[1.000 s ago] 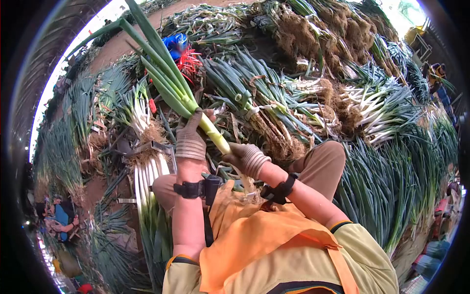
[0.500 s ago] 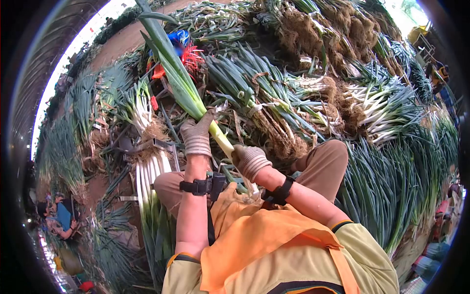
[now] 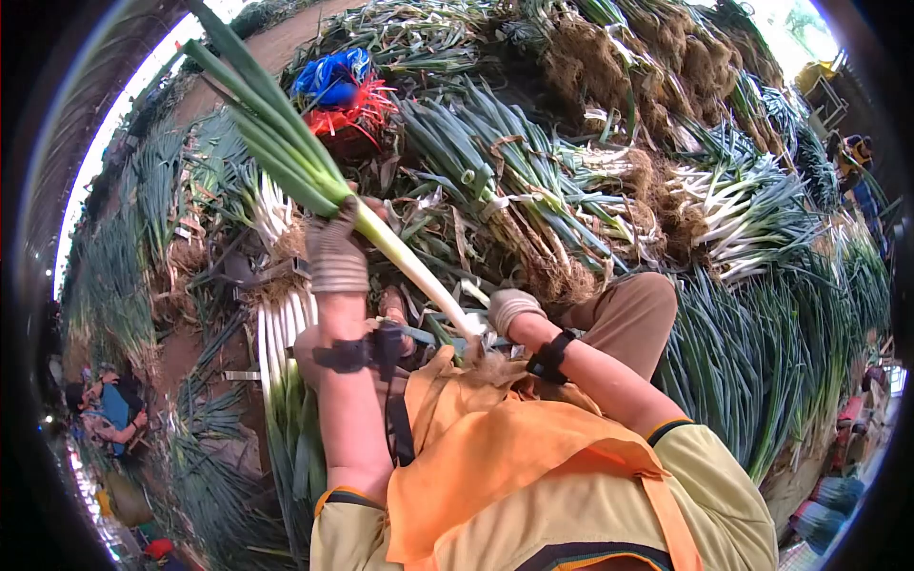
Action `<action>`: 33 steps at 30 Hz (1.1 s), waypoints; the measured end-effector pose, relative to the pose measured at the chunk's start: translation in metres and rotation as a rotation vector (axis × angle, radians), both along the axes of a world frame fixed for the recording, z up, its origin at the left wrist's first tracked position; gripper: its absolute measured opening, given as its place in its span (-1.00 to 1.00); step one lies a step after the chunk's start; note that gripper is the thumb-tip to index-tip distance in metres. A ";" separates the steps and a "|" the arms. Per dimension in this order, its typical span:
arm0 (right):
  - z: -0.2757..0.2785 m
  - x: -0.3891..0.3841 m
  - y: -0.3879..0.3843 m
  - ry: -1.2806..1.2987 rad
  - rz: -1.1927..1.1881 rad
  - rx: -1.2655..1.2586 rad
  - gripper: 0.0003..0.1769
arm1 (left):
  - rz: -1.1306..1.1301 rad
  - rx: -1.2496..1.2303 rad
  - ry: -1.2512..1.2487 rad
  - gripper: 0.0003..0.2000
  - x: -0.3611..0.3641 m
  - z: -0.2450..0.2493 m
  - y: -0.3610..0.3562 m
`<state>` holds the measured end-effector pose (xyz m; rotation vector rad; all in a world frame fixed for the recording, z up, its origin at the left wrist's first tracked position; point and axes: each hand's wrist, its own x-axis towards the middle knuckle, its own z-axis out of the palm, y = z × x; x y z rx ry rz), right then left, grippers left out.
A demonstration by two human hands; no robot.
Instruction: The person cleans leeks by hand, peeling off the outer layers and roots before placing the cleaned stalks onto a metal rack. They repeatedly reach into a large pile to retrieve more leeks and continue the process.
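Note:
A leek [image 3: 400, 252] slants across my front, its green leaves up at the left and its pale stem running down to a root tuft [image 3: 490, 366] at the orange apron. My left hand [image 3: 338, 252], in a knit glove, is closed around the leek where the leaves meet the stem. Beside the lower stem is my right hand [image 3: 514, 312], also gloved and curled, a little right of the stem. A pale strip shows at its fingers; whether it is gripped I cannot make out.
Cleaned white-stemmed leeks [image 3: 286, 328] lie on a metal stand at my left. Rooted leeks [image 3: 543, 252] lie ahead, with a soil-clumped pile [image 3: 638, 71] behind. Blue and red ties [image 3: 347, 95] sit ahead left. More leeks [image 3: 762, 352] spread at right. Another person [image 3: 109, 409] is far left.
My left hand has moved left with the leek, whose leaves swung left. My right hand has come off the stem and shifted right. More of the white stem and roots now shows.

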<state>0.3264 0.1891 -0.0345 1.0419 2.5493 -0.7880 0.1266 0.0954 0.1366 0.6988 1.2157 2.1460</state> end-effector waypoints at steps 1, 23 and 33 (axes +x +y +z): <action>-0.005 0.005 -0.003 -0.109 0.016 -0.011 -0.71 | 0.052 -0.020 0.014 -0.67 -0.006 0.017 -0.004; 0.021 0.039 -0.034 0.341 0.293 -0.996 -0.39 | 0.730 -0.213 -0.504 -0.73 -0.112 -0.094 -0.100; 0.095 0.085 -0.039 0.567 0.189 -0.885 -0.69 | 0.632 -0.518 -0.680 -0.73 -0.164 -0.204 -0.138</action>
